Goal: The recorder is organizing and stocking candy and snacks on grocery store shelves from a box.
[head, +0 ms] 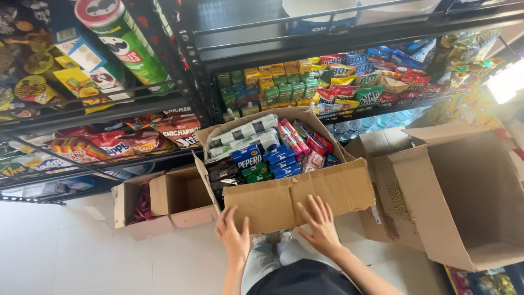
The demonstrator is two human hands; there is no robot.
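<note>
Fingers of both hands lay spread flat against the cardboard box's [297, 199] near flap, left hand [233, 234], right hand [321, 225], gripping nothing. Beyond the fingertips, the snack-filled box ran lengthwise toward the shelves [327, 41].

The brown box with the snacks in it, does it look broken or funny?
A bit worn, yes. The open brown cardboard box of snack packs has a creased, bent near flap, where the left hand and right hand press flat. Beside it, a big empty cardboard carton lies tipped on its side.
</note>
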